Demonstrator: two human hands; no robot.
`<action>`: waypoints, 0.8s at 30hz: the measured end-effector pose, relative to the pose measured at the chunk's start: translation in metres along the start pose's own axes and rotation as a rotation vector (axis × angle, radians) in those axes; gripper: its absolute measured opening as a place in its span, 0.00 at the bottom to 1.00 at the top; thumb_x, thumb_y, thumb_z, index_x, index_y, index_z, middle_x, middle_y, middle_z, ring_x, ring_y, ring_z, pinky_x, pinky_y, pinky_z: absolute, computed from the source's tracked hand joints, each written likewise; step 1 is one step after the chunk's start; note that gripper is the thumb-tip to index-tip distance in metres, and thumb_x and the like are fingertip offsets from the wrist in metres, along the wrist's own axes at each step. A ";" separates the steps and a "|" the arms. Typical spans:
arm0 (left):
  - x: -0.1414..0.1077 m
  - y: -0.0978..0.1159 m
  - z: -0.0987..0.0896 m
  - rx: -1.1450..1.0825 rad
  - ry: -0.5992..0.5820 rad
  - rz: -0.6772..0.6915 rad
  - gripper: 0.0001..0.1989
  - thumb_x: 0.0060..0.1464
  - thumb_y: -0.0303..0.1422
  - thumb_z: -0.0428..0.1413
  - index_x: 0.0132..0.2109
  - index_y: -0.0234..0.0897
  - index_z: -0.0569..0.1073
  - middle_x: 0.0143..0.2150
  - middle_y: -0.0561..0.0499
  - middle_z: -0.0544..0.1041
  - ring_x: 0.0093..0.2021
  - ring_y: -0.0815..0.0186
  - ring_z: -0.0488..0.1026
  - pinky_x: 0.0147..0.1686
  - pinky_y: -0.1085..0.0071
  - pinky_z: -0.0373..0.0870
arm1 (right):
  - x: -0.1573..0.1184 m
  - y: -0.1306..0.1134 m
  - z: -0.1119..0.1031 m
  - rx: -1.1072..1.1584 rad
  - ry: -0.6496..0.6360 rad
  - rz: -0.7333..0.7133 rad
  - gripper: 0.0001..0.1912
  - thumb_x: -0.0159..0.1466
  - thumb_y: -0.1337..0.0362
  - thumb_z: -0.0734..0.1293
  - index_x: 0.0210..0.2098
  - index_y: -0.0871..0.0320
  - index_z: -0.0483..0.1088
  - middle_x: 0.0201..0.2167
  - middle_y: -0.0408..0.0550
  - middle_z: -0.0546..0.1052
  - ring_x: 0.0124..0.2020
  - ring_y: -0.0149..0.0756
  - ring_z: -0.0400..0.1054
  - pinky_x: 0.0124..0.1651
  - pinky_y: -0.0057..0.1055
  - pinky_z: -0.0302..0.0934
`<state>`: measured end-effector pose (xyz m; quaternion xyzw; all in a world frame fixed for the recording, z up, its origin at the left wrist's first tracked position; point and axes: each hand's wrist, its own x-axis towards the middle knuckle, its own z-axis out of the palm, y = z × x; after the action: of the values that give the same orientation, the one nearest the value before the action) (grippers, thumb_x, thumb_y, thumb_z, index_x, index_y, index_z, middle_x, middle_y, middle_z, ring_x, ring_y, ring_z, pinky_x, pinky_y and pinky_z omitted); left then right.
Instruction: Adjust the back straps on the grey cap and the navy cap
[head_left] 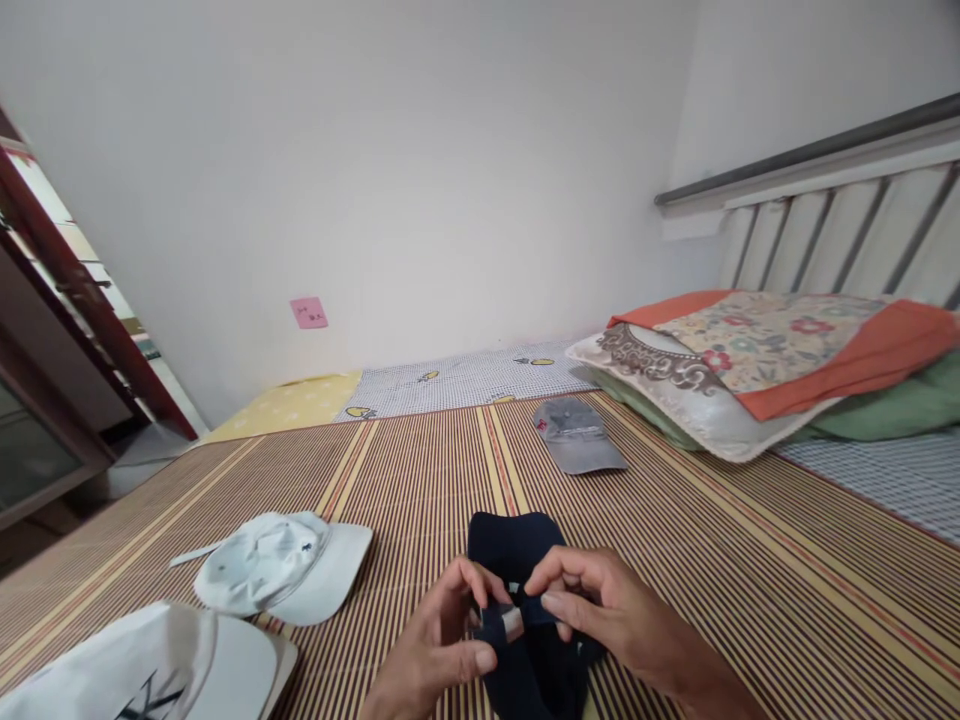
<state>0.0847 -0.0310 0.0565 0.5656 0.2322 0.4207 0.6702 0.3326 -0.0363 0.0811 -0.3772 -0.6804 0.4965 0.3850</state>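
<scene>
A dark navy cap (517,538) lies on the striped bamboo mat in front of me, its brim pointing away. My left hand (450,630) pinches one end of the cap's back strap (495,625), close to a pale metallic buckle (512,624). On the other side, my right hand (600,605) grips the opposite part of the strap between thumb and fingers. Both hands are over the cap and hide part of its crown.
White caps (262,565) (135,665) lie at the left, and a grey cap (577,435) sits farther off. Pillows (682,385) with an orange floral cover (787,340) are stacked at the right by the headboard (847,230). A wall (450,180) bounds the mat (420,470) at the back.
</scene>
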 end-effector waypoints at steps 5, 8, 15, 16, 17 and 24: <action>-0.003 -0.002 -0.005 0.102 0.104 -0.034 0.17 0.51 0.42 0.70 0.34 0.38 0.72 0.41 0.49 0.74 0.41 0.62 0.68 0.42 0.68 0.62 | 0.000 -0.006 0.002 -0.032 0.014 0.016 0.09 0.66 0.60 0.69 0.43 0.55 0.79 0.28 0.41 0.76 0.32 0.34 0.70 0.38 0.32 0.62; -0.001 -0.007 -0.004 0.104 0.194 -0.027 0.15 0.55 0.41 0.68 0.34 0.39 0.71 0.37 0.51 0.73 0.39 0.63 0.68 0.41 0.68 0.61 | 0.002 -0.015 0.010 -0.033 -0.002 0.057 0.16 0.59 0.65 0.73 0.47 0.53 0.78 0.31 0.41 0.77 0.34 0.35 0.71 0.40 0.33 0.64; 0.007 -0.011 0.002 0.091 0.241 -0.029 0.19 0.54 0.44 0.68 0.31 0.39 0.68 0.31 0.54 0.69 0.35 0.65 0.65 0.39 0.68 0.61 | 0.009 -0.025 0.036 -0.356 0.002 -0.035 0.19 0.57 0.74 0.71 0.46 0.49 0.80 0.42 0.44 0.81 0.45 0.40 0.74 0.51 0.37 0.63; 0.006 -0.010 0.002 0.090 0.238 -0.025 0.19 0.54 0.45 0.68 0.32 0.39 0.69 0.31 0.54 0.70 0.36 0.65 0.65 0.39 0.69 0.61 | 0.009 -0.025 0.036 -0.389 0.006 -0.046 0.18 0.59 0.74 0.70 0.45 0.51 0.80 0.41 0.45 0.81 0.45 0.41 0.74 0.50 0.37 0.63; 0.006 -0.009 0.002 0.088 0.227 -0.018 0.18 0.54 0.45 0.68 0.34 0.39 0.69 0.32 0.54 0.70 0.36 0.65 0.65 0.40 0.69 0.61 | 0.009 -0.024 0.037 -0.416 0.009 -0.046 0.17 0.60 0.74 0.69 0.45 0.52 0.80 0.40 0.46 0.81 0.44 0.41 0.75 0.49 0.37 0.64; 0.006 0.002 0.011 0.119 0.198 -0.034 0.18 0.55 0.46 0.68 0.34 0.39 0.71 0.32 0.54 0.70 0.36 0.66 0.66 0.38 0.70 0.61 | 0.011 -0.020 0.039 -0.380 0.059 -0.002 0.20 0.60 0.73 0.69 0.49 0.50 0.78 0.47 0.46 0.83 0.51 0.44 0.77 0.54 0.38 0.66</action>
<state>0.0957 -0.0321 0.0622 0.5561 0.3312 0.4485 0.6163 0.2898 -0.0459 0.0938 -0.4570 -0.7506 0.3474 0.3272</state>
